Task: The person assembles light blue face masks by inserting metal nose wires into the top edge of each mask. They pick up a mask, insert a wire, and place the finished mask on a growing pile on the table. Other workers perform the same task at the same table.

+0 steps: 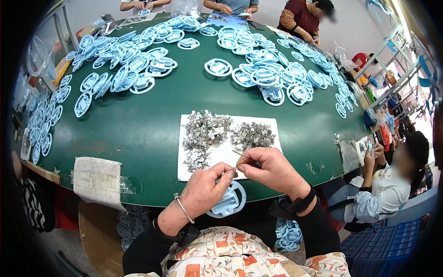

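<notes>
My left hand (pixel 206 188) is closed in a pinch, a tiny metal piece (pixel 236 170) at its fingertips. Between the thumb and fingers of my right hand (pixel 273 170) is a small thin-tipped tool with a brownish handle (pixel 241 160); its dark tip points up and left. The two hands almost meet over the near edge of a white pad (pixel 217 158). Below them, at the table's edge, sits a light-blue oval plastic part (pixel 227 203), partly covered by my left hand. Two heaps of small metal pieces, a left heap (pixel 203 134) and a right heap (pixel 253 136), lie on the pad.
Large piles of light-blue plastic parts (pixel 161 62) (pixel 272 74) spread over the green table (pixel 152 124). A greyish cloth (pixel 97 177) is taped at the near left edge. A cardboard box (pixel 99 235) stands below. Co-workers sit across the table and at the right (pixel 387 180).
</notes>
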### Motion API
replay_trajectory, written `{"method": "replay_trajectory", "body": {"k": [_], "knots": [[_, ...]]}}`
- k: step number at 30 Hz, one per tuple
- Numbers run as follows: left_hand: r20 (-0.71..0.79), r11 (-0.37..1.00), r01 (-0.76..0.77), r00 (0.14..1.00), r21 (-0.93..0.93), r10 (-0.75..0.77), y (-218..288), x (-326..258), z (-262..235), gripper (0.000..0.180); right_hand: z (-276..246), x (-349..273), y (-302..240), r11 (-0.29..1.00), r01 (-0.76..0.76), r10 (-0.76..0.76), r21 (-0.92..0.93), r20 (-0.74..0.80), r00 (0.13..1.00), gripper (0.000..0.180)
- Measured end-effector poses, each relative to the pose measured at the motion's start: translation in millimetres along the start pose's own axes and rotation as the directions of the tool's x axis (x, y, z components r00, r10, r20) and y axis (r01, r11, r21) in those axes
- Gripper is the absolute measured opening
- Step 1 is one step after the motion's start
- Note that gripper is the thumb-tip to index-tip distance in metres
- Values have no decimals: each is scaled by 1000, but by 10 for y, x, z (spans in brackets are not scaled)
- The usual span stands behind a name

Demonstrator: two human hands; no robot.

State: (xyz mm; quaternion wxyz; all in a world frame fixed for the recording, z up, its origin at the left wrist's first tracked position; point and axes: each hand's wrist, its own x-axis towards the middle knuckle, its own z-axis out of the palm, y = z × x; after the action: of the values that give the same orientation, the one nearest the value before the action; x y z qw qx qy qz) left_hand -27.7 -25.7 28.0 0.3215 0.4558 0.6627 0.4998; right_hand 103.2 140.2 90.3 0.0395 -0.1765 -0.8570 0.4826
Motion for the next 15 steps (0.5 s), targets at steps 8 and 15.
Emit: {"method": "replay_trajectory", "body": {"k": [8,15], "knots": [[47,976,-141,990,166,135,197,-19,-35,18,-43,-172,-36,999,21,-21,35,-7,1000,12],[113,953,-211,975,219,190,178,-24,-5,18,-103,-285,-36,997,24,-19,-75,77,997,10]]}}
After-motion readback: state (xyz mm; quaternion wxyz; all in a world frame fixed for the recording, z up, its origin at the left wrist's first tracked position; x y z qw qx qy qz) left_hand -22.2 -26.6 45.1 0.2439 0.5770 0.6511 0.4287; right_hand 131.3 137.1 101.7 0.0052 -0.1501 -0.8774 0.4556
